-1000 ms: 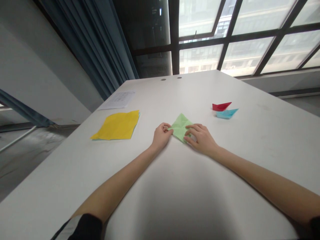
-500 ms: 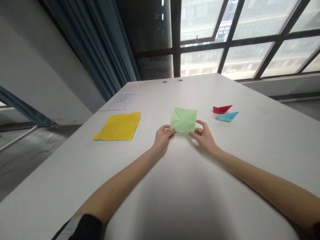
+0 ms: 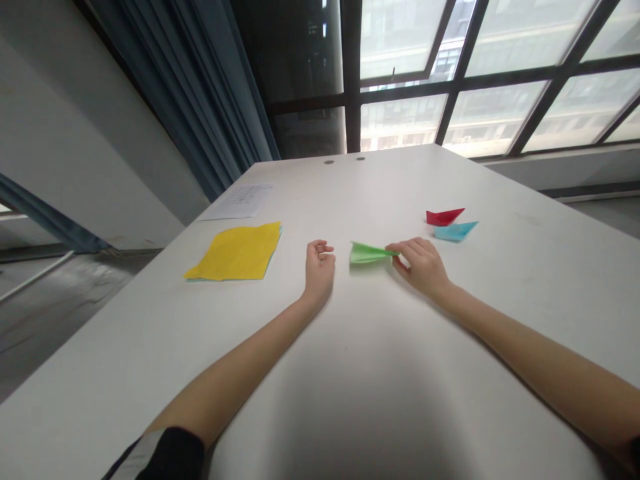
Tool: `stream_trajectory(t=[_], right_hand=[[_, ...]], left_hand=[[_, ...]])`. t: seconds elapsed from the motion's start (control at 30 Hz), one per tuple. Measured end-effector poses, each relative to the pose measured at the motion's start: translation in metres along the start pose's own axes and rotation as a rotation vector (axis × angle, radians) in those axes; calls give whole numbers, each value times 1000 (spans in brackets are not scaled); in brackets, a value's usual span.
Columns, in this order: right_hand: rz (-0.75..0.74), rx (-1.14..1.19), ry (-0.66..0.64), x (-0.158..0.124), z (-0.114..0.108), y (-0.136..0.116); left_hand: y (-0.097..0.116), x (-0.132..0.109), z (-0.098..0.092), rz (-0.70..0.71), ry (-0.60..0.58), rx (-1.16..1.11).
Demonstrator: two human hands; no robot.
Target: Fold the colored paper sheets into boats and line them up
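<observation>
A creased green paper square (image 3: 369,253) hangs just above the white table (image 3: 380,373), seen nearly edge-on. My right hand (image 3: 423,265) pinches its right edge between thumb and fingers. My left hand (image 3: 319,265) rests on the table a little to the left of the paper, fingers loosely curled, holding nothing and not touching it.
A stack of yellow paper sheets (image 3: 237,251) lies at the left. A white printed sheet (image 3: 239,201) lies beyond it near the table's edge. A red folded paper boat (image 3: 442,216) and a blue one (image 3: 454,231) sit right of my right hand. Windows and a curtain stand behind.
Both hands first held the green paper flat on the table, then lifted it upright. Now my left hand has let go and the paper is tipped flat, held only by my right hand.
</observation>
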State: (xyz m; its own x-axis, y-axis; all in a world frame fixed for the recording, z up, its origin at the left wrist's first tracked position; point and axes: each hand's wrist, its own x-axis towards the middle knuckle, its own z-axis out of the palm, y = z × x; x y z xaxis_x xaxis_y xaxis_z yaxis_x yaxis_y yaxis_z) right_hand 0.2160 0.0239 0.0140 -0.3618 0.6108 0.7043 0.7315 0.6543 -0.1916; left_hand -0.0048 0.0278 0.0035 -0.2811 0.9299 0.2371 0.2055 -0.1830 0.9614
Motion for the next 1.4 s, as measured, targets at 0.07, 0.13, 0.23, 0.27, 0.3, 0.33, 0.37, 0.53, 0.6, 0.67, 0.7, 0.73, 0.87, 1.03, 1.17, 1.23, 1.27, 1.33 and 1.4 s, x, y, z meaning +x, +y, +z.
stream_trajectory(t=[0.07,0.13,0.23,0.27,0.3,0.33,0.37,0.53,0.6,0.67,0.7,0.73,0.87,1.03,1.17,1.23,1.27,1.33,1.4], right_hand=[[-154,-60,-132,-2,1,-1],[-240,-51,-223,-4,3,-6],[-320,34,-362,-4,3,-13],[-329,66,-407,-4,3,-15],[-331,98,-444,-4,2,-17],[-325,129,-470,-3,1,-17],[-311,154,-483,-3,1,-17],[-152,89,-395,-4,4,-5],[-41,-12,-345,-6,7,4],[67,-103,-321,-8,10,11],[104,-134,-319,-10,12,14],[127,-151,-321,-10,13,16],[143,-115,-324,-12,16,18],[171,3,-280,-11,15,17],[188,104,-251,-11,17,21],[204,130,-254,-11,17,22],[206,136,-260,-11,17,22],[190,130,-271,-11,16,22],[156,107,-285,-11,15,21]], left_hand=[[-2,0,-1,53,-13,104],[-1,-1,-3,107,-76,231],[2,-4,-6,238,-214,461],[4,-5,-7,284,-251,534],[5,-6,-8,322,-282,598],[7,-7,-9,349,-309,654],[8,-9,-9,368,-335,700],[9,-12,-10,404,-388,821],[7,-12,-10,402,-362,841],[5,-11,-10,389,-348,864],[4,-10,-10,379,-349,876],[4,-10,-10,369,-352,886],[4,-10,-11,346,-353,887],[6,-11,-11,349,-332,854],[5,-11,-11,381,-328,830],[4,-10,-10,395,-330,824],[4,-10,-10,401,-335,821],[4,-10,-10,410,-356,817],[4,-10,-10,419,-382,805]])
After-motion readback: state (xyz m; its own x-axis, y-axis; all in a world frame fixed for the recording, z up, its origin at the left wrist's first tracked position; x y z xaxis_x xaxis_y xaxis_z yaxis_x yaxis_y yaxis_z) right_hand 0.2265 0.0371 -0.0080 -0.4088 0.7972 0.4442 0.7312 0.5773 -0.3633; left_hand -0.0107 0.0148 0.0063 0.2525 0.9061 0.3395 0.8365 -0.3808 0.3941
